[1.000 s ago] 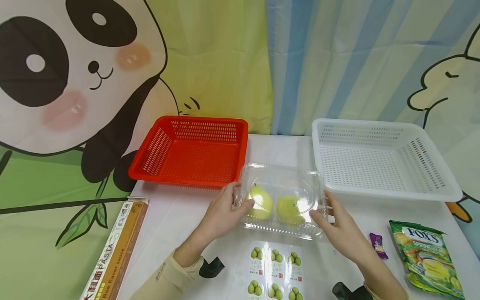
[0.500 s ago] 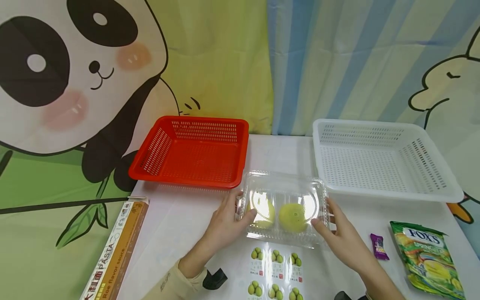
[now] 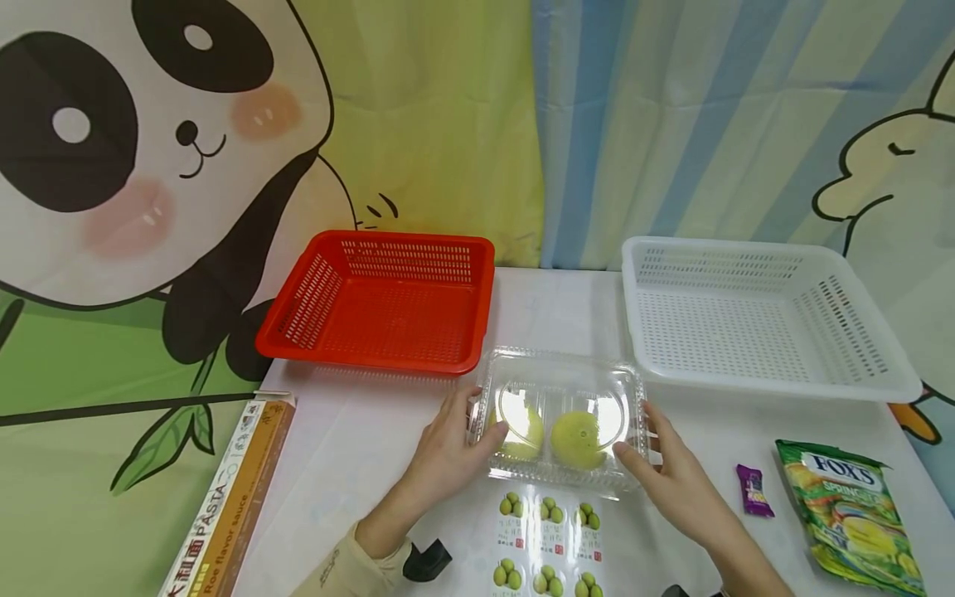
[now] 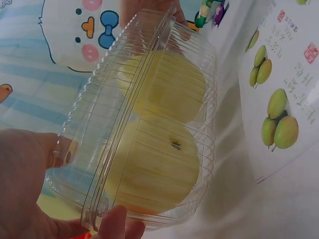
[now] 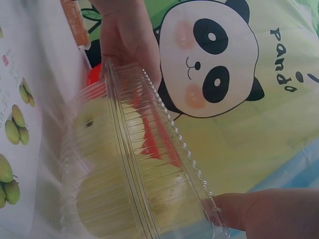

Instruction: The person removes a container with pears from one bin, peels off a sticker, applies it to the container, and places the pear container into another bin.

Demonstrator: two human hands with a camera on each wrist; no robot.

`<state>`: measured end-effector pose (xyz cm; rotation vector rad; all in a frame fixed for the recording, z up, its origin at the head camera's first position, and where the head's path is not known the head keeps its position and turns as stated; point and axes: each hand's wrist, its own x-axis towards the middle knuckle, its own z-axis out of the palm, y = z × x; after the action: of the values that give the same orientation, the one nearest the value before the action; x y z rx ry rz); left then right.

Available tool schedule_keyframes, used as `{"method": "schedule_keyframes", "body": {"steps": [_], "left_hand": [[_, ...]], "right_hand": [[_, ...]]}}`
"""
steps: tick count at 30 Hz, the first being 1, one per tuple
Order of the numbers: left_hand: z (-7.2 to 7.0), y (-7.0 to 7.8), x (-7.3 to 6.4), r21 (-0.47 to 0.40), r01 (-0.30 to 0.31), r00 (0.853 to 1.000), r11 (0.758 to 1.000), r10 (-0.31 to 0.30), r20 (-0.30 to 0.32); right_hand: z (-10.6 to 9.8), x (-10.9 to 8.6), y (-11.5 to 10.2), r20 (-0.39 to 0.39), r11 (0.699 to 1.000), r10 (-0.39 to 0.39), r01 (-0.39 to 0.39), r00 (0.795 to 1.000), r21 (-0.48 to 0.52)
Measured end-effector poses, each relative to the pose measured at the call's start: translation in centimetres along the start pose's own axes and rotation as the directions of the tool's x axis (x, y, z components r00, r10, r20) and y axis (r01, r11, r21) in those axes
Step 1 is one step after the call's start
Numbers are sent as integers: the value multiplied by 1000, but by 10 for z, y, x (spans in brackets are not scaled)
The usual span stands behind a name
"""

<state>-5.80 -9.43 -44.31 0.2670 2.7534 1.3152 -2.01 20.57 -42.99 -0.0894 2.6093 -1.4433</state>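
Head view: my left hand (image 3: 448, 448) and right hand (image 3: 677, 481) grip the clear box (image 3: 563, 373) at its nine and three o'clock ends. A red basket (image 3: 373, 363) lies at ten o'clock, a white basket (image 3: 776, 386) at two, a printed sheet (image 3: 528, 551) at six. Left wrist view: two yellow-green fruits (image 4: 152, 167) sit side by side inside. Right wrist view: my thumb presses the box at five o'clock; whether its underside meets the table I cannot tell.

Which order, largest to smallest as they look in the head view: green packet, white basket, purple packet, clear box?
1. White basket
2. Clear box
3. Green packet
4. Purple packet
Apparent size only.
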Motion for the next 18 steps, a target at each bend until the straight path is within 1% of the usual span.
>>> {"method": "schedule_keyframes", "body": {"steps": [11, 18], "left_hand": [[17, -19, 7, 12, 33, 999, 999, -33, -13], [20, -20, 10, -5, 37, 999, 999, -37, -27]], "right_hand": [[7, 12, 13, 40, 998, 64, -65, 997, 7], [8, 18, 17, 23, 997, 72, -72, 997, 13]]}}
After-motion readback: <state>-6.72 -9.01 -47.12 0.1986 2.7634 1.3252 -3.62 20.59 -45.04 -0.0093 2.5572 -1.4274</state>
